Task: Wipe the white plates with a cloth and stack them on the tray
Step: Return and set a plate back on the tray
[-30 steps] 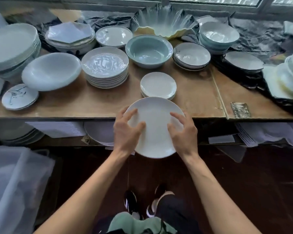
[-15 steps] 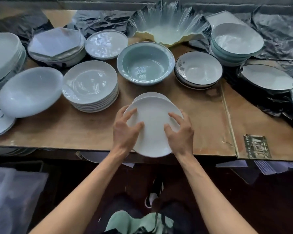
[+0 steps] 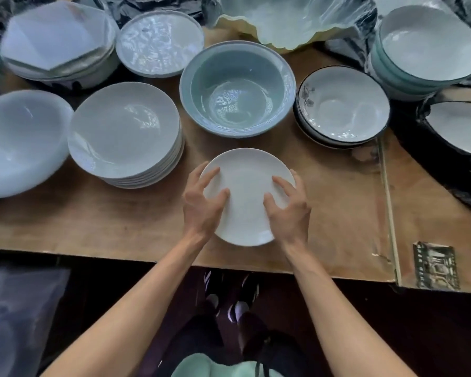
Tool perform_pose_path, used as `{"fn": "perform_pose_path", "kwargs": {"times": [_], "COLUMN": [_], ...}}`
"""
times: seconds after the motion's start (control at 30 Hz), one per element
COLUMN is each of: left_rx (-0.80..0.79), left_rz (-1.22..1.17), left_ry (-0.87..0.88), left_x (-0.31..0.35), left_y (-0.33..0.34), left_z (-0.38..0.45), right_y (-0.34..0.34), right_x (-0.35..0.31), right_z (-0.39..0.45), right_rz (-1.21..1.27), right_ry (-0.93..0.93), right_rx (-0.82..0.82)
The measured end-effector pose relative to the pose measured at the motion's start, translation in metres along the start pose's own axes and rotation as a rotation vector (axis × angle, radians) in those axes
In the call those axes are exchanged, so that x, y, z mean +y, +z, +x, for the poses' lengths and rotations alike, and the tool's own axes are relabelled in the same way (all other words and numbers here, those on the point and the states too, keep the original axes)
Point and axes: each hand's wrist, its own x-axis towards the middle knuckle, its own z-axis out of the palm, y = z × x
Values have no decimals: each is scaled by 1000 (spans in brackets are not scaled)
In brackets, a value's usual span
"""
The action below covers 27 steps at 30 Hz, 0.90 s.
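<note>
A small white plate lies at the front middle of the wooden table. My left hand grips its left rim with thumb on top and fingers curled over the edge. My right hand grips its right rim the same way. The small stack of white plates that stood here earlier is hidden under this plate, so I cannot tell whether the held plate rests on it. No cloth and no tray are in view.
A stack of larger white plates stands to the left. A pale green bowl sits just behind the plate. Black-rimmed bowls stand to the right, a big white bowl far left, more dishes along the back.
Both hands carried the plate forward from beyond the table's front edge to over the small plate stack, which it now covers. The view moved closer to the table.
</note>
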Motion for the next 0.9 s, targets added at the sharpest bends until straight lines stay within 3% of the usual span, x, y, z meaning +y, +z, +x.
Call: {"fn": "perform_pose_path", "kwargs": {"times": [0.9], "left_rx": [36], "left_rz": [32], "left_ry": [44], "left_x": [-17], "left_y": [17], "left_z": [14], "right_y": [23], "right_x": [24], "right_z": [7], "right_rz": [-24], "right_ry": [41], "right_rx": [61]}}
